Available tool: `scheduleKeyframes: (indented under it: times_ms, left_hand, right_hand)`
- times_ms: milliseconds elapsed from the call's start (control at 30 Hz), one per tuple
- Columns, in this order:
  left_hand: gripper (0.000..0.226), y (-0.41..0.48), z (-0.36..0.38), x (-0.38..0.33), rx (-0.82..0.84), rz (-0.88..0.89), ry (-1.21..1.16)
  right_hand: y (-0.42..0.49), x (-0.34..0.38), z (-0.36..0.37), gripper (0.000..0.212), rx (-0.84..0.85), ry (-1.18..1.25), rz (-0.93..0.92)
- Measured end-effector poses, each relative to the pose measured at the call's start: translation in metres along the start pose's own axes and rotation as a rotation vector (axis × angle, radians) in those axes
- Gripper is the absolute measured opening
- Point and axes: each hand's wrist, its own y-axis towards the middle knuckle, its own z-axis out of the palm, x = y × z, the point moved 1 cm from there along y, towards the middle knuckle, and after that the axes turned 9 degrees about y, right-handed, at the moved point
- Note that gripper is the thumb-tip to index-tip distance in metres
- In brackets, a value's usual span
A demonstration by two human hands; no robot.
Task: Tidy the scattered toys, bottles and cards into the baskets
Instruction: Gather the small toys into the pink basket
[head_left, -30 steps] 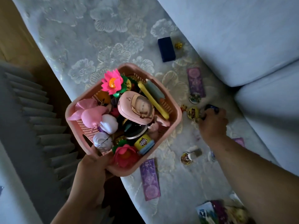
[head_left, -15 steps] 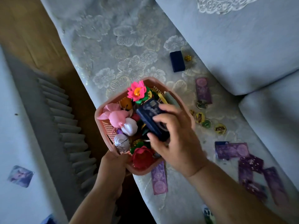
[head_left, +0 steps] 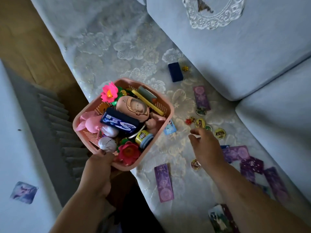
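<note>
My left hand (head_left: pixel 99 167) grips the near corner of a pink basket (head_left: pixel 169 109) held over the sofa's front edge. The basket is full of toys: pink flowers, a pink hat toy (head_left: pixel 133 109), a yellow tub, and a dark blue pack (head_left: pixel 120 121) lying on top. My right hand (head_left: pixel 206 148) hovers empty, fingers relaxed, over the sofa seat to the right of the basket, just short of several round badges (head_left: pixel 200 123). Purple cards (head_left: pixel 164 183) lie scattered on the seat. A small blue picture card (head_left: pixel 170 129) lies beside the basket.
A dark blue box (head_left: pixel 175 71) and a small yellow die (head_left: pixel 185 68) lie further back on the seat. Sofa back cushions (head_left: pixel 235 56) rise to the right. More cards lie at the near right, and one card (head_left: pixel 23 192) on the floor at left.
My right hand picked the dark blue pack off the seat, laid it in the basket, and has moved back out over the badges, now empty. The left hand keeps hold of the basket.
</note>
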Motion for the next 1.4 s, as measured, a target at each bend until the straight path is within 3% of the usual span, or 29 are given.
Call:
scheduleKeyframes:
  times_ms: [167,400,567,633,767,900,967,1033,1133,1200,1300,1400]
  left_hand:
    - [0.027,0.071,0.018,-0.052,0.031,0.055,0.011]
    - [0.031,0.125,0.029,-0.1,0.045,0.091,0.012]
    - [0.033,0.15,0.042,-0.114,0.071,0.07,-0.036]
    - [0.031,0.151,0.047,-0.116,0.095,0.067,-0.056]
    - [0.022,0.156,0.049,-0.109,0.069,0.012,-0.081]
    - [0.034,0.162,0.043,-0.099,0.123,-0.105,-0.155]
    - [0.04,0.163,0.042,-0.101,0.147,-0.108,-0.155]
    - [0.04,0.164,0.041,-0.1,0.16,-0.103,-0.153]
    - [0.033,0.162,0.041,-0.101,0.153,-0.08,-0.124]
    - [0.026,0.162,0.042,-0.101,0.138,-0.066,-0.094]
    - [0.023,0.163,0.044,-0.102,0.121,-0.056,-0.052]
    - [0.021,0.166,0.043,-0.101,0.105,-0.045,-0.008]
  right_hand:
    - [0.075,-0.01,0.041,0.027,0.005,-0.077,0.107]
    - [0.113,-0.031,0.069,0.036,-0.013,-0.358,0.202]
    - [0.132,-0.034,0.072,0.011,0.042,-0.334,0.207]
    - [0.145,-0.028,0.071,0.015,0.023,-0.098,0.308]
    - [0.181,0.0,0.062,0.02,-0.045,0.841,0.619]
    - [0.222,0.03,0.049,0.026,-0.15,1.106,0.674]
    - [0.245,0.043,0.046,0.025,-0.216,1.039,0.683]
    - [0.27,0.056,0.048,0.025,-0.224,0.815,0.624]
    - [0.294,0.07,0.054,0.055,-0.243,0.288,0.456]
    - [0.304,0.079,0.061,0.074,-0.158,0.081,0.431]
    - [0.318,0.087,0.067,0.089,-0.078,-0.076,0.485]
    - [0.332,0.09,0.073,0.084,-0.011,-0.164,0.468]
